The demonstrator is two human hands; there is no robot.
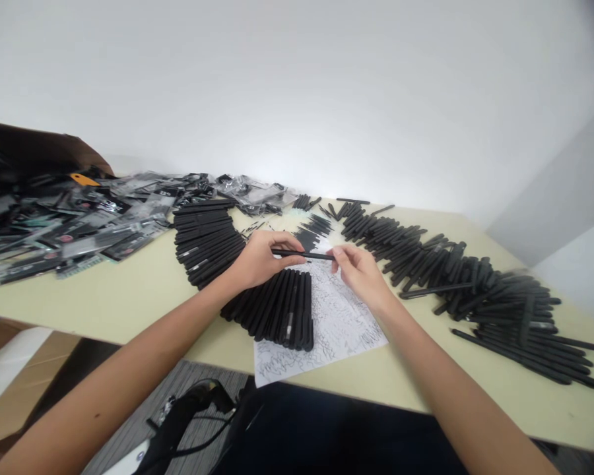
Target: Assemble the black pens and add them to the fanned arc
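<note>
A slim black pen (315, 256) is held level between my two hands above a scribbled sheet of paper (344, 313). My left hand (267, 257) grips its left part between thumb and fingers. At the other end, my right hand (355, 267) pinches the tip with thumb and forefinger. Below my left hand, a curved row of black pens (272, 307) lies side by side, partly covering the paper. Thin dark refills or sticks (314, 231) lie in a small group just beyond my hands.
Plastic-wrapped packets (129, 224) are heaped on the left, by an open cardboard box (44, 145). A long pile of black pens (455, 277) spreads along the right of the pale yellow table (410, 379). A white wall (297, 92) rises behind.
</note>
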